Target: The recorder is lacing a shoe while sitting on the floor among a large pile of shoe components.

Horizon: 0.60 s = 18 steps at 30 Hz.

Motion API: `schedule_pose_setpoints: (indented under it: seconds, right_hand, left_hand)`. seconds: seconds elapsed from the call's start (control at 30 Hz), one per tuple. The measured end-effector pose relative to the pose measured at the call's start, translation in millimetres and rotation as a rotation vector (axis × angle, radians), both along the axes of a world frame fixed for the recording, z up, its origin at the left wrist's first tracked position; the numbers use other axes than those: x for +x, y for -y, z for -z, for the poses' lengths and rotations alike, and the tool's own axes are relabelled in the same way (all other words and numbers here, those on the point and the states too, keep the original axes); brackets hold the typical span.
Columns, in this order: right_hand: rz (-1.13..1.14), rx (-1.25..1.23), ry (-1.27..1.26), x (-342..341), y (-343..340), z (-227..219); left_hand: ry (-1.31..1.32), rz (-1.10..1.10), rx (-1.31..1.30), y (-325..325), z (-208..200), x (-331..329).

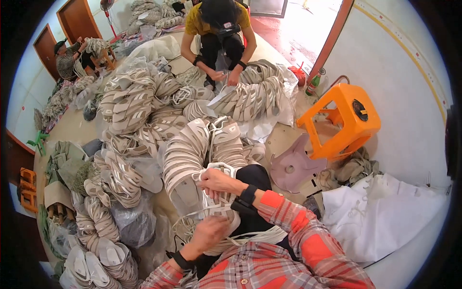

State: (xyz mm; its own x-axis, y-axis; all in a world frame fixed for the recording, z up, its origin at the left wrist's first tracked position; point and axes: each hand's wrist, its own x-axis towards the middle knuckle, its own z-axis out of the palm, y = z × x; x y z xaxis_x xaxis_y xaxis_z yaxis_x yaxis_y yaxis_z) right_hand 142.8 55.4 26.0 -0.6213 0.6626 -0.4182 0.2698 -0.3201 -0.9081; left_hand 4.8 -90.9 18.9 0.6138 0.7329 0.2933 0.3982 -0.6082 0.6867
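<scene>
A pale beige shoe upper (217,211) rests on my lap, its flat whitish lace (199,212) stretched across it. My right hand (220,183) is closed at the upper's far end, fingers pinching a lace. Nearer to me, my left hand (210,234) grips the upper's near edge with bent fingers; its fingertips are partly hidden. Just beyond my hands stands a curved row of stacked shoe uppers (185,154), with a second row (227,144) beside it. A bundle of loose laces (260,237) lies across my lap.
Opposite me a seated person (220,38) handles more uppers. To the right are an orange stool (344,118), a mauve plastic piece (293,166), a green bottle (314,84) and white sacking (380,216). Heaps of uppers (127,101) and plastic bags (134,221) cover the left side.
</scene>
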Motion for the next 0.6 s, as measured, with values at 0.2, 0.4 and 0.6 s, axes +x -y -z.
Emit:
schedule_pose_setpoints:
  seconds: [0.2, 0.4, 0.6]
  right_hand:
    - [0.203, -0.03, -0.105, 30, -8, -29]
    - [0.358, 0.211, 0.033, 49, 15, -50]
    - [-0.105, 0.415, 0.08, 2, 41, -27]
  left_hand:
    - [0.111, -0.368, -0.378, -27, 47, -35]
    - [-0.693, -0.501, -0.245, -30, 65, -88]
    - [0.188, -0.451, -0.85, -33, -23, -129]
